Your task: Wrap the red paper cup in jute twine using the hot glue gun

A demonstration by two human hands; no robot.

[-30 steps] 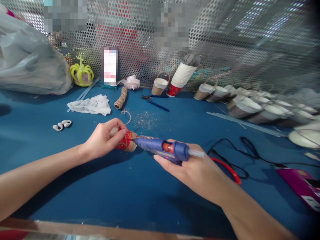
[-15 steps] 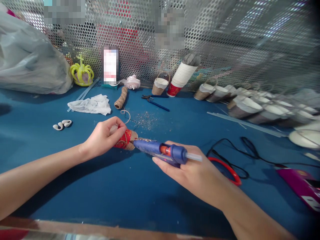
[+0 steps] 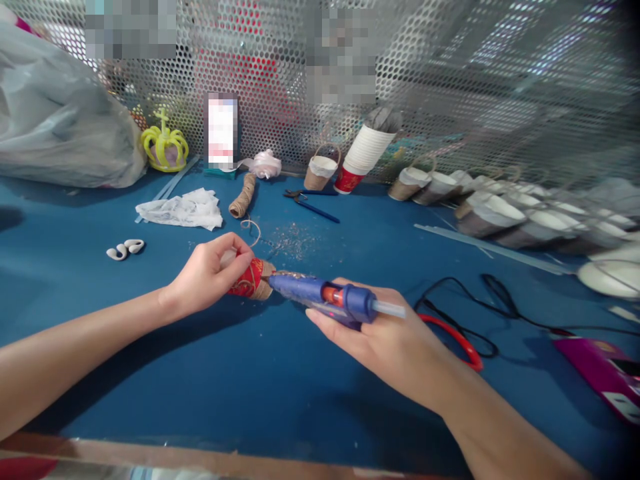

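Note:
My left hand (image 3: 213, 273) is closed on a red paper cup (image 3: 249, 279) lying on its side, with a band of brown burlap (image 3: 264, 283) around its right end. My right hand (image 3: 370, 323) grips a blue hot glue gun (image 3: 320, 297) with a clear glue stick (image 3: 390, 309) sticking out of its back. The gun's nozzle points left at the burlap, at or just off it; its tip is hard to make out. Behind the cup, a roll of twine (image 3: 243, 196) lies with a loose end curling toward it.
Pliers (image 3: 305, 200), a white cloth (image 3: 183, 209) and a stack of paper cups (image 3: 367, 150) lie or stand toward the mesh. Several small burlap buckets (image 3: 493, 212) fill the right. Beside my right arm are red-handled scissors (image 3: 457, 343), a black cable (image 3: 463, 287) and a purple box (image 3: 595, 373).
The glue gun and my right hand have shifted very slightly to the right. My left hand and the cup stay in place.

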